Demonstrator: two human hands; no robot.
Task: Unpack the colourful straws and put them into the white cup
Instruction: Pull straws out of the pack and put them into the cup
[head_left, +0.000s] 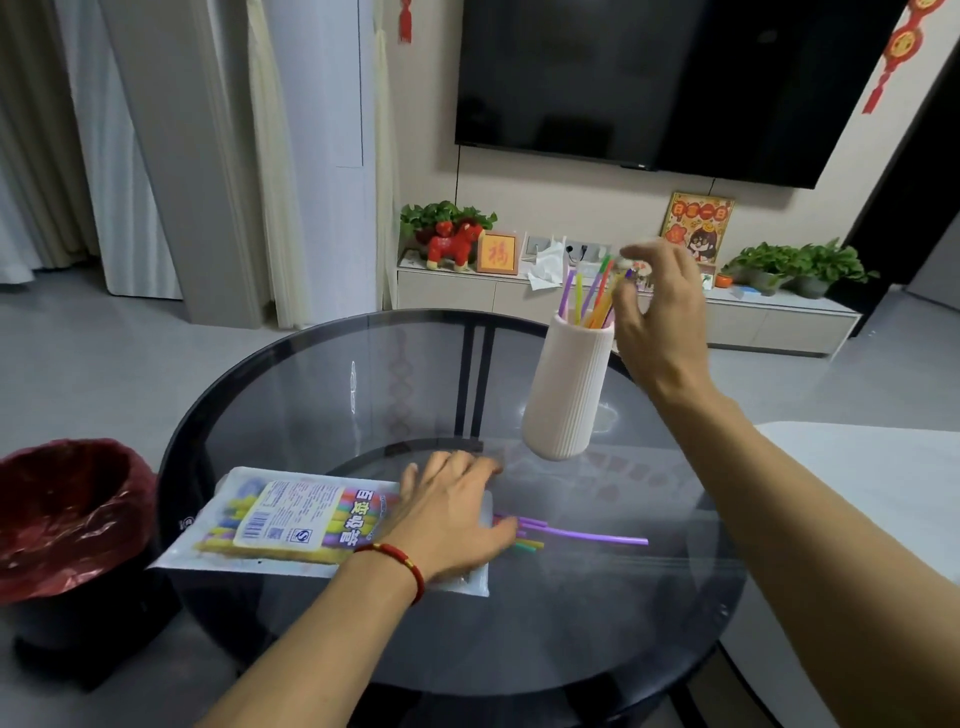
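A tall ribbed white cup (567, 387) stands on the round glass table (311, 395) and holds several colourful straws (589, 301). My right hand (662, 317) hovers at the cup's mouth, its thumb and fingers loosely pinched around the top of a straw that stands in the cup. My left hand (452, 514) lies flat on the open end of the plastic straw packet (291, 525), pressing it to the table. Purple, green and orange straw ends (530, 543) stick out of the packet, and one long purple straw (597, 536) lies on the glass to the right.
A bin lined with a red bag (67, 514) stands left of the table. A white surface (883, 493) lies to the right. Behind are a low cabinet (467, 291) with plants and ornaments, and a wall-mounted television (649, 78).
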